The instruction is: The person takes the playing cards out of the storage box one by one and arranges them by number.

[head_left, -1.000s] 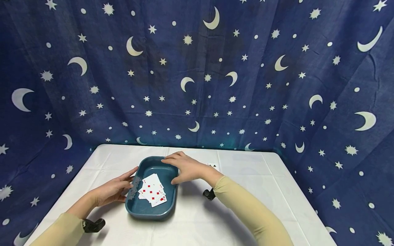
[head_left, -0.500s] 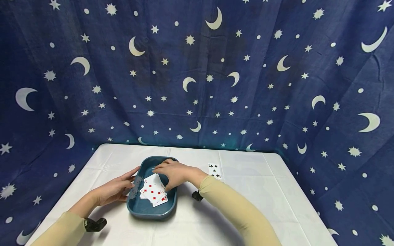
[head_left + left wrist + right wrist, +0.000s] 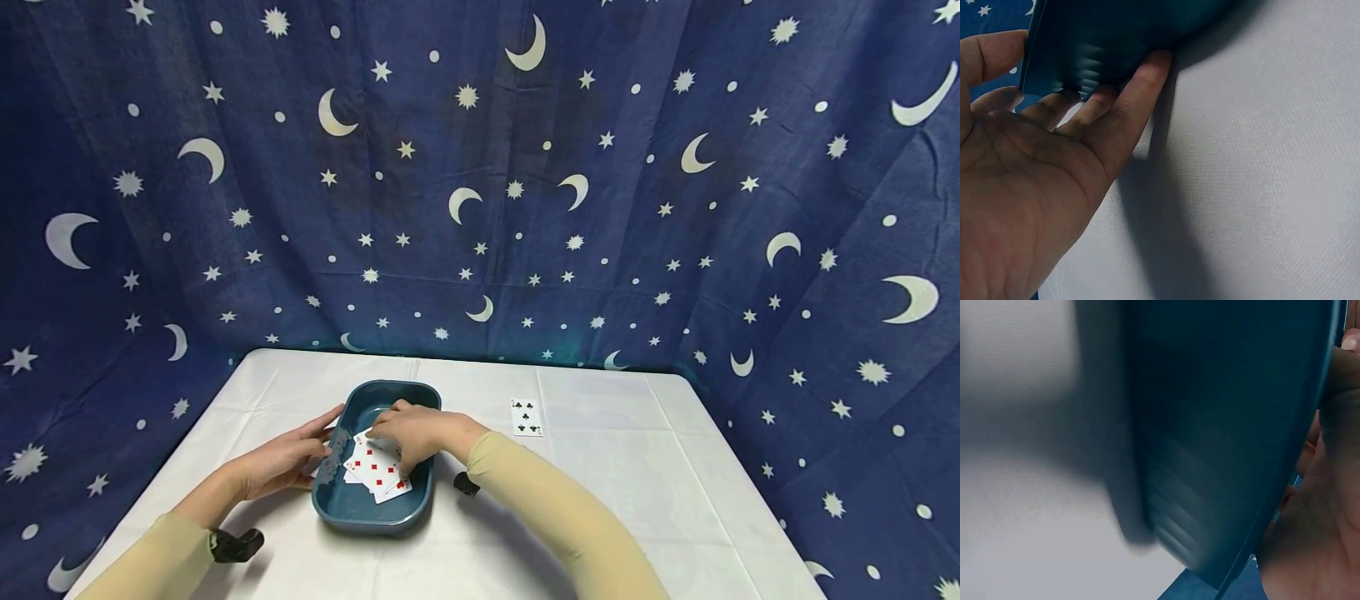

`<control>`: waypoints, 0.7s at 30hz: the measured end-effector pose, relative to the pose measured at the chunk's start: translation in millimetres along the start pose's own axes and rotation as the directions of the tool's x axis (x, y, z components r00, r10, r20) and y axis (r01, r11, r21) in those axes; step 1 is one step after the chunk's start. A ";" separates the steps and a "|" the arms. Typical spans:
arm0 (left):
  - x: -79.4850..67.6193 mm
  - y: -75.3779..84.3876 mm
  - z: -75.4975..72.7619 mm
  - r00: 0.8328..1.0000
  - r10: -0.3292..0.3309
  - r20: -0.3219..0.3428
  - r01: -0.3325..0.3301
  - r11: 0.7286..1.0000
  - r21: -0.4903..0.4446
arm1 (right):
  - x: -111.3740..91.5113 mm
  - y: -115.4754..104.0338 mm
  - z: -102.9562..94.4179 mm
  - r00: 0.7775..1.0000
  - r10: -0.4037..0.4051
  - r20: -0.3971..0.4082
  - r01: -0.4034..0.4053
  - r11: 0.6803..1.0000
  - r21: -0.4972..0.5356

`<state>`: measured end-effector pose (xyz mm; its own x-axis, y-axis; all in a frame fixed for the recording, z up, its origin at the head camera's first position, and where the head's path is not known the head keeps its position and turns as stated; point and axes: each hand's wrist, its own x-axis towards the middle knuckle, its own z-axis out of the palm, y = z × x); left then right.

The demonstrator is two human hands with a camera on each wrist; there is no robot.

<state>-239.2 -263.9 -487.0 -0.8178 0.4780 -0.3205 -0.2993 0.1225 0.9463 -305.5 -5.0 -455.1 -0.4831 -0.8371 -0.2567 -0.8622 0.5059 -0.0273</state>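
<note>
A blue tray (image 3: 360, 518) stands on the white table, with several playing cards (image 3: 373, 468) overlapping inside. The top one shows red diamonds. My left hand (image 3: 279, 464) is at the tray's left side. In the left wrist view, its fingers (image 3: 1125, 112) lie fairly straight against the tray's outer wall (image 3: 1116, 37), and the thumb touches the edge. My right hand (image 3: 420, 435) reaches over the right rim into the tray, fingertips down at the cards, thumb and fingers spread apart. In the right wrist view the tray wall (image 3: 1222, 444) hides most of those fingers.
A single card with black clubs (image 3: 527, 417) lies face up on the white table (image 3: 637, 500), right of the tray. A dark blue curtain (image 3: 420, 208) with moons and stars hangs behind the table and on both sides.
My right hand has moved left from the tray's right rim, down to the cards inside. The clubs card, mostly covered before, now shows fully. My left hand has stayed at the tray's side.
</note>
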 end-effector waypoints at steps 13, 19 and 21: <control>-0.4 1.1 0.8 1.000 0.002 0.000 -0.002 1.000 0.008 | 6.3 -7.4 5.7 0.996 0.073 0.059 -0.077 0.995 0.056; -0.1 0.8 1.6 1.000 -0.005 -0.014 0.005 1.000 0.006 | 7.5 -7.2 8.2 0.992 0.114 0.049 -0.118 0.990 0.078; 0.1 0.7 1.6 1.000 -0.008 -0.022 0.008 1.000 0.006 | 8.1 -6.8 8.9 0.992 0.121 0.042 -0.123 0.989 0.077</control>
<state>-238.6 -262.4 -486.3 -0.8258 0.4579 -0.3291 -0.3031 0.1317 0.9438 -302.2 -13.3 -465.6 -0.5766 -0.7605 -0.2986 -0.7816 0.6199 -0.0695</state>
